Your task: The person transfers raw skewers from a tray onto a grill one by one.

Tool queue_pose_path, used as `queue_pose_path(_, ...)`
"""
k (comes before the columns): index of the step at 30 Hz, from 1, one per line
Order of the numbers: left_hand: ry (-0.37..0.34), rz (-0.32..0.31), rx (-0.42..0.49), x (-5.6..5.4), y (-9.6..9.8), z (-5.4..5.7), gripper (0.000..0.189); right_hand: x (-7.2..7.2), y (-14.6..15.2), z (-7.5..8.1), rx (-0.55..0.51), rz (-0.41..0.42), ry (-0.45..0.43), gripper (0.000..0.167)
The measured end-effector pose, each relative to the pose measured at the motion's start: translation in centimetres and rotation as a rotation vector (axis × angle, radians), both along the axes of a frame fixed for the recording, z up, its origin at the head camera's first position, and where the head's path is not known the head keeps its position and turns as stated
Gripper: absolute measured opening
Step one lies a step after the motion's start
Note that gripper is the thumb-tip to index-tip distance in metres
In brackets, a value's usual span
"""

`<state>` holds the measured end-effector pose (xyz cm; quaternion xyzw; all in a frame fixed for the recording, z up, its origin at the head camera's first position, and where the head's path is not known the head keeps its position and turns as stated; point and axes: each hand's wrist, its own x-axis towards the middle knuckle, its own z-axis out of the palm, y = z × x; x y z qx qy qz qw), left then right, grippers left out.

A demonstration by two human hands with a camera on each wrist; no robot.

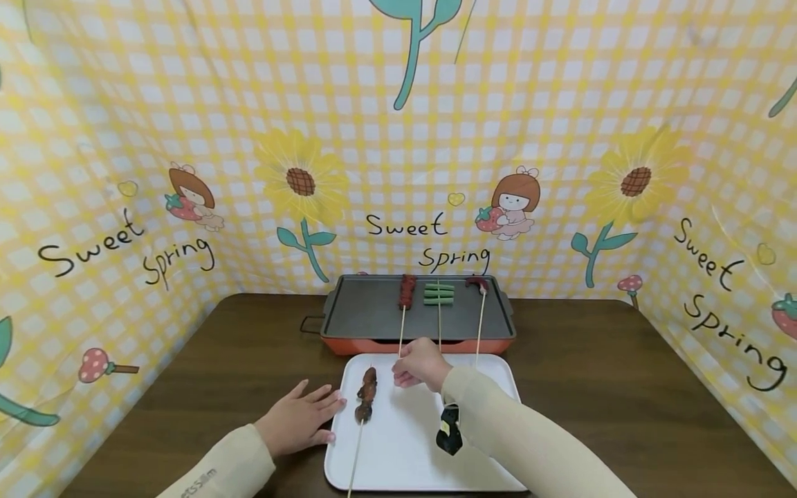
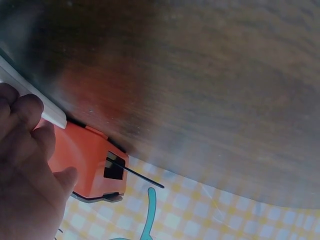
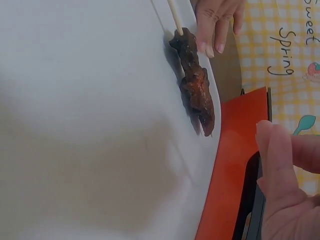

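Observation:
In the head view, my right hand (image 1: 423,363) pinches the lower end of the stick of a red meat skewer (image 1: 406,292), whose meat lies on the griddle (image 1: 361,311). The right wrist view shows the thumb and forefinger of this hand (image 3: 285,185) close together, but no stick is visible there. My left hand (image 1: 299,418) has its fingers spread and touches the left rim of the white tray (image 1: 398,463). Beside those fingers, a dark brown meat skewer (image 1: 367,394) lies on the tray, its stick pointing towards me.
A skewer of green vegetable pieces (image 1: 438,294) and a dark red skewer (image 1: 478,284) lie on the griddle's right half, sticks towards me. The griddle's orange base (image 2: 80,160) stands behind the tray, a wire handle (image 1: 309,324) at its left. A brown table (image 1: 585,373) carries everything.

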<state>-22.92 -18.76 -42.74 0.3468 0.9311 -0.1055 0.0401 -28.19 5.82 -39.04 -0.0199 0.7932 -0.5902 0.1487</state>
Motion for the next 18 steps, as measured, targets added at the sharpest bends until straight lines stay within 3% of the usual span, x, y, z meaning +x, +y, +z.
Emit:
queue_pose_path(3,-0.003,0.011,-0.006,-0.1,0.2,0.3,0.060,0.8,0.4,0.1,0.013,0.031,0.028,0.042)
queue_pose_path(10,-0.015,0.000,0.007,-0.8,1.4,-0.1,0.061,4.8,2.4,0.1,0.065,0.157,0.070,0.031)
queue_pose_path(14,0.002,0.003,0.009,-0.9,1.2,-0.4,0.061,7.3,2.4,-0.4,0.019,0.232,0.042,0.018)
queue_pose_path(18,0.006,0.006,0.009,-0.7,0.8,-0.4,0.061,9.7,1.9,-1.2,-0.039,0.321,-0.046,0.005)
